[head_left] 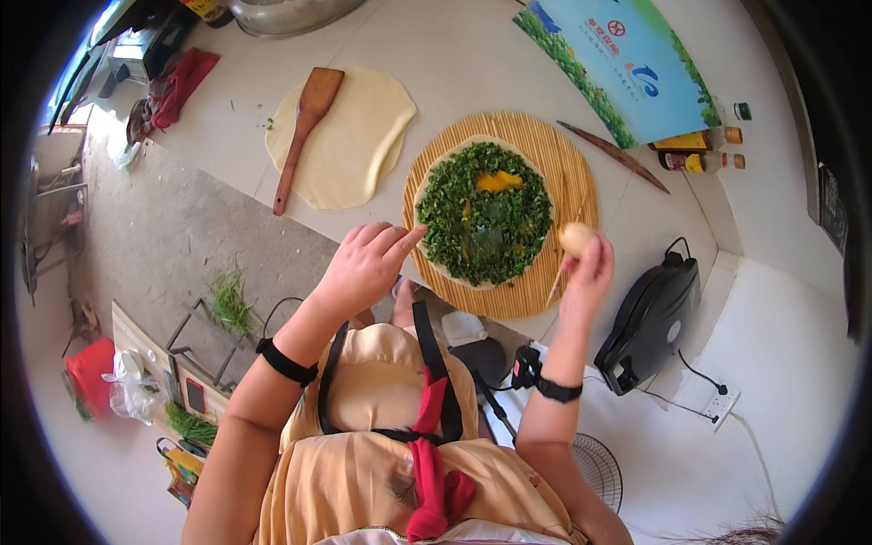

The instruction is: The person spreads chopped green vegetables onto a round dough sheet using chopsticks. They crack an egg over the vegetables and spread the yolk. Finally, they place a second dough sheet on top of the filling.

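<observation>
A round sheet of dough (446, 269) lies on a round mat of woven stalks (579, 157), covered with chopped greens (443, 184). Broken yolk (499, 181) and clear egg white (487, 238) show on the greens. My right hand (591, 269) holds a light brown eggshell (579, 238) just right of the dough; whether anything is inside is hidden. A thin stick (555, 285) passes beneath that hand. My left hand (364, 262) is at the left rim of the dough, index fingertip by the greens; its grip is unclear.
Left of the mat, a wooden spatula (310, 116) rests on another dough sheet (357, 136). A pointed rolling pin (616, 155) lies at upper right, near bottles (698, 161) and a printed board (627, 68). A black electric griddle (650, 317) stands right, plugged into the wall.
</observation>
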### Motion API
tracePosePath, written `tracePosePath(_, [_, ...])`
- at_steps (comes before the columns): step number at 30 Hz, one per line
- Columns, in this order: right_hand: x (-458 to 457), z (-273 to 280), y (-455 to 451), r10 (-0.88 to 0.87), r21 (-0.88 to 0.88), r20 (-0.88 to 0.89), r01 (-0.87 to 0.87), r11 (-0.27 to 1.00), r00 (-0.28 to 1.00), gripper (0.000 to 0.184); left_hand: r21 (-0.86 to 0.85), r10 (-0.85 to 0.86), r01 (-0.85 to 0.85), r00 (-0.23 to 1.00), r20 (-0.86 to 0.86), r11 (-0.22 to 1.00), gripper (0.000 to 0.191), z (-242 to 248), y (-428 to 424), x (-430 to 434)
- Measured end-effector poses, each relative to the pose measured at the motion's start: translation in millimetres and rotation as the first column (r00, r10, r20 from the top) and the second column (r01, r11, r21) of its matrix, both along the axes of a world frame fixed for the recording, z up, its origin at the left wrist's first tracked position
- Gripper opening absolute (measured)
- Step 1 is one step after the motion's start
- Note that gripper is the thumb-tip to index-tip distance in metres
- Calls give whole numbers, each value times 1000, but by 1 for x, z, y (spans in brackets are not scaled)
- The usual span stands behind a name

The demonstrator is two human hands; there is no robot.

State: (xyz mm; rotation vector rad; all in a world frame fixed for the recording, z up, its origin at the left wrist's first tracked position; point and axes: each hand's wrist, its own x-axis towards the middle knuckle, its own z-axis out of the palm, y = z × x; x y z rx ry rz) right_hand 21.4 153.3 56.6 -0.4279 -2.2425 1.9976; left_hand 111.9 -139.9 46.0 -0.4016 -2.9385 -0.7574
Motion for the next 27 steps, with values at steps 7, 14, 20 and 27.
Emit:
tracePosePath(7, [-6,-6,14,105,222,59,-115,968,993,32,-31,12,-12,1000,6,999,59,7,15,8])
tracePosePath(14, [-2,-53,36,220,470,29,-208,858,975,34,-57,12,-12,1000,-1,998,58,4,30,18])
tracePosePath(20, [10,-5,32,181,-404,391,-9,915,902,40,-78,55,-50,996,63,996,56,3,37,30])
tracePosePath(27, [25,-1,32,524,-772,521,110,626,674,49,-93,54,-46,996,76,995,60,5,48,33])
